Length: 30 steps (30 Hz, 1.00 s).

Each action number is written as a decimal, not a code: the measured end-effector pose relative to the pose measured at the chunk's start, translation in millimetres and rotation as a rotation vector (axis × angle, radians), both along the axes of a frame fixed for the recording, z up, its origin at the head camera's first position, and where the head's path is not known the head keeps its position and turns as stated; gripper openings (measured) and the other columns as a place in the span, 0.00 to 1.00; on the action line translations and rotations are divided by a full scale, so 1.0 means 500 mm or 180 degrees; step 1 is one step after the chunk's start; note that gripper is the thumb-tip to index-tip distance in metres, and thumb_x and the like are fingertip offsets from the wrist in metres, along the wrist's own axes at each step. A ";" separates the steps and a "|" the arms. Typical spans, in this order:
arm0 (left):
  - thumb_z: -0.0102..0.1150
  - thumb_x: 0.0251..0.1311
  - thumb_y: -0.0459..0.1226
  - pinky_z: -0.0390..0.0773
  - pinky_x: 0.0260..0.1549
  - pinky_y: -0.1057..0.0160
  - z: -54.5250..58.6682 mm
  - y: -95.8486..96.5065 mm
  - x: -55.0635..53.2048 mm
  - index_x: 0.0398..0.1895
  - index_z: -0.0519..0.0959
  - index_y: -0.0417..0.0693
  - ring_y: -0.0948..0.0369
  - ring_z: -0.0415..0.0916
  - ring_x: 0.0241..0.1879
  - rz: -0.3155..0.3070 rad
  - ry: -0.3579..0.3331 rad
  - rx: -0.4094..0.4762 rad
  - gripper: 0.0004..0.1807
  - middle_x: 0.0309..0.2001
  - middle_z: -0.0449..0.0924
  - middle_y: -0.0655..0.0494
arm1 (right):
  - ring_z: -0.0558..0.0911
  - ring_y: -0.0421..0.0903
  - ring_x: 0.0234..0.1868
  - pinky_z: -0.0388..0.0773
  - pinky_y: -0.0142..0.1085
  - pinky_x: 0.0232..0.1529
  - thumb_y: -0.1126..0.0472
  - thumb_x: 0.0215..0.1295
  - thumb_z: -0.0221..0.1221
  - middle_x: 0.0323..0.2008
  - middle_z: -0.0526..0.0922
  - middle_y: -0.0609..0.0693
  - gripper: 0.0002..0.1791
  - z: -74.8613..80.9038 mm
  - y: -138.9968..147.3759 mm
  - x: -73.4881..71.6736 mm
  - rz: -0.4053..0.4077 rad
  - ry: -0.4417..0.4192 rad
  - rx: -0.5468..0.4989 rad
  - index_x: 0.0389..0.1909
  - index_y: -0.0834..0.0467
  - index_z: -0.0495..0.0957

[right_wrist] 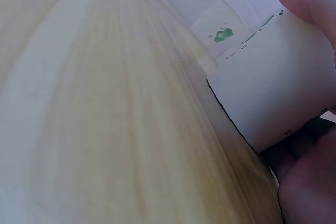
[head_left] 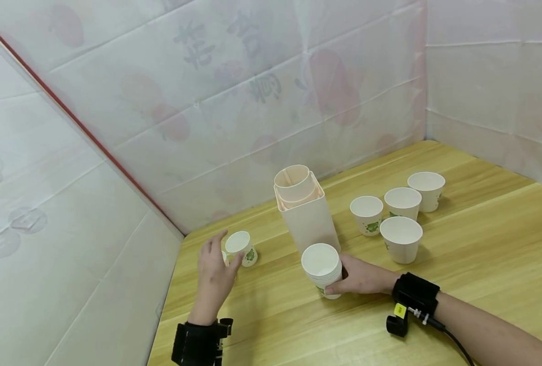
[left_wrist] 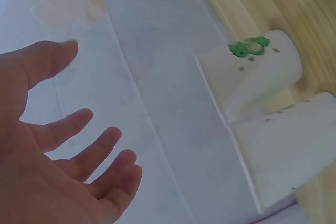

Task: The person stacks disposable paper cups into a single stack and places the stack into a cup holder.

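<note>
My right hand (head_left: 360,276) grips a stack of nested white paper cups (head_left: 324,269), thumb on the near side, fingers behind. In the right wrist view the bottom of this stack (right_wrist: 268,87) is close over the wooden table. My left hand (head_left: 217,277) is held up with fingers spread and nothing in it. Just beyond it stand two paper cups, one (head_left: 241,248) with a green print and another mostly hidden behind the fingers. The left wrist view shows both side by side, the printed cup (left_wrist: 252,72) and its neighbour (left_wrist: 289,150), apart from the fingers.
A tall cream square holder (head_left: 309,223) with a round tube in its top stands behind the stack. To the right, several single cups (head_left: 401,239) stand upright on the wooden table (head_left: 490,239). Printed sheeting (head_left: 234,117) walls the back and sides.
</note>
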<state>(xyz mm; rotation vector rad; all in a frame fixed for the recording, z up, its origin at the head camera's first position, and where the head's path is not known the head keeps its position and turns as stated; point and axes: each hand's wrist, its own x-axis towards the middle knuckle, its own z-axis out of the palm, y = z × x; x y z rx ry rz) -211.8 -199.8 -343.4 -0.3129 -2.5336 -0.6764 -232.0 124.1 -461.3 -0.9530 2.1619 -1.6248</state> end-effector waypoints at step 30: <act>0.61 0.65 0.38 0.62 0.64 0.32 -0.083 -0.089 -0.066 0.74 0.56 0.35 0.31 0.53 0.69 0.0602 -0.1142 0.0565 0.39 0.70 0.55 0.26 | 0.75 0.39 0.60 0.68 0.29 0.61 0.55 0.63 0.67 0.61 0.75 0.50 0.35 0.009 -0.001 0.005 0.0005 -0.0030 0.0005 0.68 0.54 0.62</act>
